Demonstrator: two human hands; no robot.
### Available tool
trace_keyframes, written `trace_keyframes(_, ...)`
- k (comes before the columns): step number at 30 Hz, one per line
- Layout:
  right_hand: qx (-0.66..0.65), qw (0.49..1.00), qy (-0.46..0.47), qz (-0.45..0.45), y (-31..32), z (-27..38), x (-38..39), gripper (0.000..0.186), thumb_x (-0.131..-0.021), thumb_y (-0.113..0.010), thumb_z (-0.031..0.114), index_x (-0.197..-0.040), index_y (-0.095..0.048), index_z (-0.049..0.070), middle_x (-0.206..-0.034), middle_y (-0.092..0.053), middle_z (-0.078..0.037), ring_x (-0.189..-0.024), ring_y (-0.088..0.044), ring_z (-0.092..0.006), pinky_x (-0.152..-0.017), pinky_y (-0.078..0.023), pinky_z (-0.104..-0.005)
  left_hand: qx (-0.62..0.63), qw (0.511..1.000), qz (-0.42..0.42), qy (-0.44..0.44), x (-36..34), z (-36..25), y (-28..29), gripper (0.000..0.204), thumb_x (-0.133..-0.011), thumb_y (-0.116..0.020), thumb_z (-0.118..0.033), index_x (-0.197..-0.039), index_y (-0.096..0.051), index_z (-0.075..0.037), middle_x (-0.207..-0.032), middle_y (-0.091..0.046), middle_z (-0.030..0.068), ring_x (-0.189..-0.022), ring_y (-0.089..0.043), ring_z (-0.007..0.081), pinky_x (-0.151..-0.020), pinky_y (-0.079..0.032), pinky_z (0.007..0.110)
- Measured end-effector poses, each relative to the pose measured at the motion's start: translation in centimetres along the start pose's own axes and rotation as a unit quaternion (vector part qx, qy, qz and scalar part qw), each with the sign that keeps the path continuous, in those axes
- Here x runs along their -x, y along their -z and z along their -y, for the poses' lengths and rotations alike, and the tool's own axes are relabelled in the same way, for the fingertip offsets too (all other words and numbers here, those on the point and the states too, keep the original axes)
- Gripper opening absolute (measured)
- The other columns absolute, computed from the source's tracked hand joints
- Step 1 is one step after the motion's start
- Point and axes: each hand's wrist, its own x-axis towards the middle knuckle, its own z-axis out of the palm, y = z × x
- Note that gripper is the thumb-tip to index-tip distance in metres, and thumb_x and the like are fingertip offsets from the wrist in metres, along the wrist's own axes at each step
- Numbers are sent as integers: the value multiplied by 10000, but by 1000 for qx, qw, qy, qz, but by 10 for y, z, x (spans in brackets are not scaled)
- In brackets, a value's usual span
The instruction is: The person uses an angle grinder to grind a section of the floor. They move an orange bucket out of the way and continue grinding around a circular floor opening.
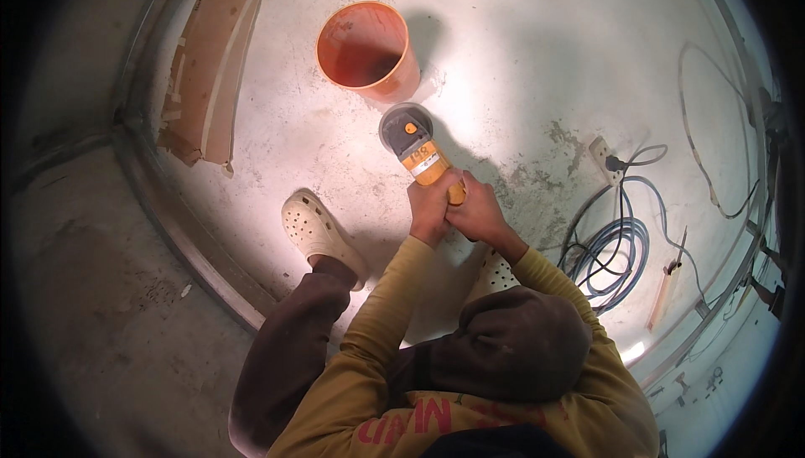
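Observation:
Both my hands are wrapped round the rear of a yellow and dark angle grinder, held out in front of my knees. My left hand closes on its left side, and my right hand grips the back end. The grinder's round disc points away from me, low over the pale floor. Whether it touches the floor I cannot tell. Just beyond the disc stands an orange bucket, open side up, with a dark patch inside.
A flattened cardboard sheet lies at the far left beside a metal floor rail. To the right are a coiled blue hose or cable, a white power strip with a plug in it, and loose cords. The floor is scuffed.

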Motion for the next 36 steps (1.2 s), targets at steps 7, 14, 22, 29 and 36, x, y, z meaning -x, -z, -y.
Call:
trace_keyframes(7,-17,1000,2,19,1,2,-4,543,-793,-804,303,-1160,-597,-39,-944,-737,-296,-920,-722,-500,-829,-592,-547,0,1000,-7,8,-5,-2,1,338,-855,-818,-81,-1121,-657,53,-1016,-703,101,-868,-720,211,-762,-607,353)
trace_keyframes(14,-11,1000,29,5,-6,-2,-7,538,-776,-810,288,-1147,-598,-40,-936,-732,-299,-926,-718,-506,-835,-586,-555,-11,1000,-14,8,-8,-3,3,333,-855,-819,-77,-1112,-658,62,-1016,-708,111,-860,-725,215,-757,-610,356)
trace_keyframes(22,-10,999,35,-11,-8,-10,-9,554,-765,-824,262,-1173,-606,-43,-957,-735,-296,-938,-720,-497,-836,-593,-531,-10,1000,-15,9,-10,-2,2,295,-861,-812,-65,-1087,-673,65,-1008,-717,107,-855,-721,197,-753,-601,342)
trace_keyframes(29,-27,998,51,-21,-8,-11,-10,572,-768,-823,245,-1201,-602,-56,-972,-735,-307,-952,-724,-493,-838,-598,-528,-3,1000,-1,4,-13,-1,2,291,-855,-823,-71,-1072,-683,63,-998,-720,100,-840,-716,186,-746,-595,338)
trace_keyframes(36,-44,997,60,-24,0,-10,-11,523,-771,-815,216,-1158,-607,-67,-935,-738,-294,-924,-738,-475,-813,-605,-501,-6,1000,-7,11,-17,2,-3,315,-859,-811,-57,-1112,-660,55,-1008,-705,104,-861,-719,204,-751,-607,353)
